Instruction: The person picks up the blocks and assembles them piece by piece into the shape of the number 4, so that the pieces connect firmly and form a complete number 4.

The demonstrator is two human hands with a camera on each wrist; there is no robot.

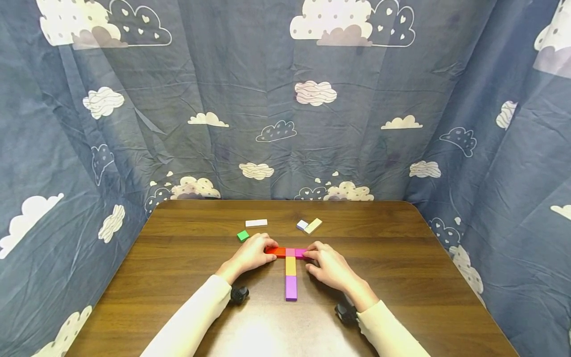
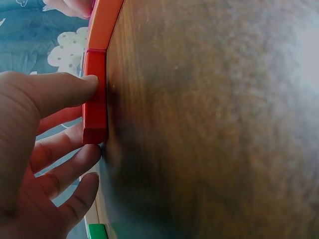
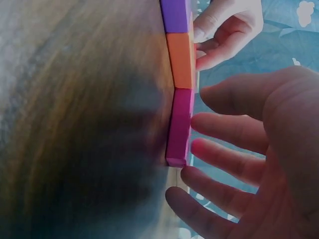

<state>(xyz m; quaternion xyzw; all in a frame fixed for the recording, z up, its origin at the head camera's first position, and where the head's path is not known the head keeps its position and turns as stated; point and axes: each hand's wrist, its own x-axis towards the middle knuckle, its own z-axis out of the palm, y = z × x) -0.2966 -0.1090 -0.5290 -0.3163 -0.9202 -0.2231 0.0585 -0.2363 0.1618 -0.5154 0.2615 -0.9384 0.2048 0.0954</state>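
Observation:
Flat coloured blocks form a T on the table. Its crossbar has a red block (image 1: 279, 251) at left, a pink square (image 1: 290, 252) in the middle and a magenta block (image 1: 299, 254) at right. An orange block (image 1: 291, 266) and a purple block (image 1: 291, 289) make the stem. My left hand (image 1: 252, 253) pinches the red block, thumb (image 2: 89, 84) on its near side and fingers behind. My right hand (image 1: 330, 265) is at the magenta block, its fingertips (image 3: 199, 119) at the top edge and the thumb apart from it.
Behind the left hand lie a green square (image 1: 243, 235) and a long white block (image 1: 256, 223). Farther right are a small pale square (image 1: 302, 224) and a pale yellow block (image 1: 314, 226). A cloud-patterned curtain (image 1: 232, 79) hangs beyond the brown wooden table (image 1: 379, 233).

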